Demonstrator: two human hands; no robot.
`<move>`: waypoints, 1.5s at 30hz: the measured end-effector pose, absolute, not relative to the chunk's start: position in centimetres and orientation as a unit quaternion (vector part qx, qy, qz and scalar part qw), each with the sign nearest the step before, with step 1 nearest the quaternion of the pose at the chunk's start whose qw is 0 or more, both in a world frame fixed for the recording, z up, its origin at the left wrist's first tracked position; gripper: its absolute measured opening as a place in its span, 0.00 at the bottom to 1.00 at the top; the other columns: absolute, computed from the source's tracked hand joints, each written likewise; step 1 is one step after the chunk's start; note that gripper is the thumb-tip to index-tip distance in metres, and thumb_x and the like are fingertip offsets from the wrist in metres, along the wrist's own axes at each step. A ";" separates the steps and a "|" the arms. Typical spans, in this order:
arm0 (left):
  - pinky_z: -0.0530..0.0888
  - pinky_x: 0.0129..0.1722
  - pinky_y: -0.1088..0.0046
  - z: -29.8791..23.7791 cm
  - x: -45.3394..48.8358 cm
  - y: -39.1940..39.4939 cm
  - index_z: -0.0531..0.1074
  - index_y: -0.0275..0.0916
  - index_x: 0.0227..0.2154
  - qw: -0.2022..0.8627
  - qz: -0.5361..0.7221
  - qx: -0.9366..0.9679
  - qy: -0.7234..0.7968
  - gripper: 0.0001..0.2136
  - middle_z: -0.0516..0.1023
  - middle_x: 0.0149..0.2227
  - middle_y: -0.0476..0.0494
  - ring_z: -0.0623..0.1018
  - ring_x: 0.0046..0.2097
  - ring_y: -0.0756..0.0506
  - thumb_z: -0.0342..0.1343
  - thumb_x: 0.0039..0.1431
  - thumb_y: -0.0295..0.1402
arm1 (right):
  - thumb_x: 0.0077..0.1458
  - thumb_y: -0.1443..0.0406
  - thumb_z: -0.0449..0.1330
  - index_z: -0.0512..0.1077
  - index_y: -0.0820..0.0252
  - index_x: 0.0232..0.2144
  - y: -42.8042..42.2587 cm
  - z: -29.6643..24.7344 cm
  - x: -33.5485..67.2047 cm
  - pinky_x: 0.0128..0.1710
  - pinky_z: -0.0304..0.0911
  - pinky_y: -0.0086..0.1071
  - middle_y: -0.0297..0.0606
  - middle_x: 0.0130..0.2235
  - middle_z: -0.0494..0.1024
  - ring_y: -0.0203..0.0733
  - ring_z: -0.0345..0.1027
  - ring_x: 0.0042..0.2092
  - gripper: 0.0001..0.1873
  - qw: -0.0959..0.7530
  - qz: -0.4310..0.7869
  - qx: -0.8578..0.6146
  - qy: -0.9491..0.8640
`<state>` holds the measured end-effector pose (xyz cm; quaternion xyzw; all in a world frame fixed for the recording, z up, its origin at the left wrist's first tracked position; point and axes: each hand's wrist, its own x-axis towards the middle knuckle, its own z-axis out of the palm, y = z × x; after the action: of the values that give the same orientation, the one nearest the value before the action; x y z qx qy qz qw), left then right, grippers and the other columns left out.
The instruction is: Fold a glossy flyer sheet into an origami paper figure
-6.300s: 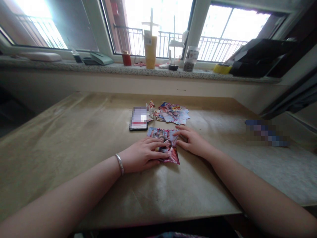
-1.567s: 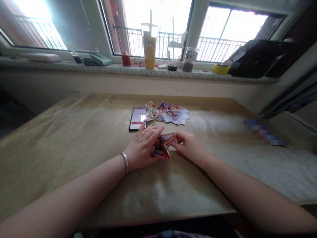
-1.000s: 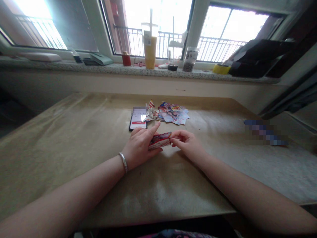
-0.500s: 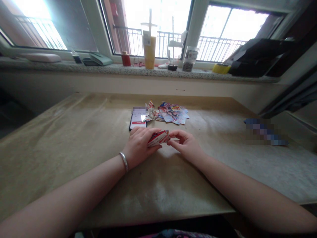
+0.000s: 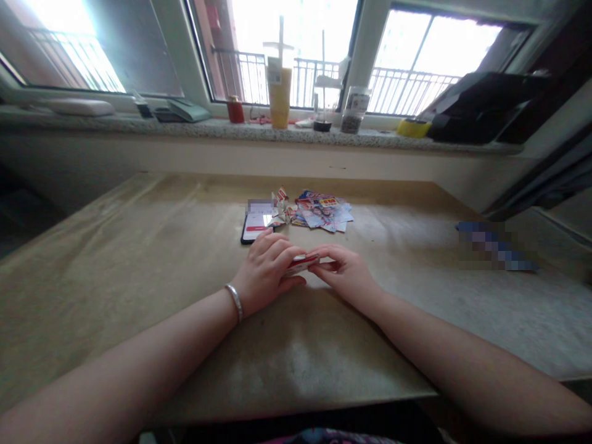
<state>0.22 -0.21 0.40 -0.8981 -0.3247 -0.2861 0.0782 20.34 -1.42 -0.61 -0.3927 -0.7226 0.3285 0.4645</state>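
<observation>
Over the middle of the table, my left hand [image 5: 271, 264] is wrapped around a small flat red-and-white printed packet [image 5: 300, 265]. Its far side is hidden under the fingers, so whether it is a box or folded paper is unclear. My right hand [image 5: 346, 271] pinches the packet's right end between thumb and fingers. Just beyond the left hand lies a phone [image 5: 255, 225] with a lit screen. Crumpled printed wrappers [image 5: 282, 209] sit at its right edge, beside a fanned pile of colourful printed cards [image 5: 324, 211].
A partly blurred blue flat item [image 5: 494, 246] rests on the table's right side. Along the stone windowsill [image 5: 194, 128] stand a tall yellow drink cup [image 5: 279, 98], a red jar [image 5: 235, 111], a clear container [image 5: 355, 111], yellow tape [image 5: 413, 127] and a black bag [image 5: 485, 108].
The packet has tilted flatter, showing less of its printed face. My left hand has shifted slightly right, and my right fingers have closed further over its end.
</observation>
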 end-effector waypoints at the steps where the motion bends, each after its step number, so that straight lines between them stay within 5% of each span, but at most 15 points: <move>1: 0.61 0.57 0.55 0.4 0.2 -0.2 0.68 0.40 0.44 0.079 -0.291 -0.896 -0.325 0.15 0.73 0.43 0.42 0.68 0.51 0.40 0.54 0.57 0.42 | 0.51 0.65 0.61 0.75 0.55 0.32 -1.4 -0.6 20.4 0.40 0.72 0.33 0.37 0.37 0.77 0.38 0.71 0.40 0.04 0.465 0.325 -0.393 -0.724; 12: 0.62 0.57 0.56 0.7 0.2 -0.3 0.67 0.41 0.46 0.048 -0.356 -0.878 -0.315 0.14 0.72 0.48 0.42 0.67 0.53 0.41 0.54 0.56 0.30 | 0.55 0.65 0.58 0.75 0.54 0.32 -1.2 0.2 21.6 0.42 0.70 0.35 0.37 0.37 0.77 0.39 0.71 0.40 0.05 0.480 0.169 -0.387 -0.769; 22: 0.71 0.44 0.65 1.3 1.4 -1.7 0.72 0.41 0.37 -0.014 -0.422 -0.860 -0.288 0.06 0.75 0.36 0.46 0.73 0.40 0.46 0.58 0.56 0.34 | 0.57 0.66 0.55 0.75 0.52 0.35 -2.3 1.1 21.3 0.47 0.63 0.36 0.34 0.43 0.77 0.41 0.67 0.46 0.09 0.375 -0.004 -0.402 -0.835; 45: 0.72 0.38 0.68 0.9 1.0 -0.6 0.74 0.38 0.30 -0.064 -0.484 -0.833 -0.259 0.01 0.76 0.31 0.46 0.73 0.35 0.48 0.59 0.55 0.29 | 0.54 0.68 0.60 0.72 0.54 0.32 -1.5 1.0 21.5 0.47 0.65 0.40 0.35 0.39 0.78 0.40 0.69 0.43 0.04 0.469 0.003 -0.290 -0.834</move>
<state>1.00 -0.59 0.93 -0.8333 -0.2585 -0.4844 -0.0640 21.49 -1.51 1.05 -0.2901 -0.8343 0.0026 0.4688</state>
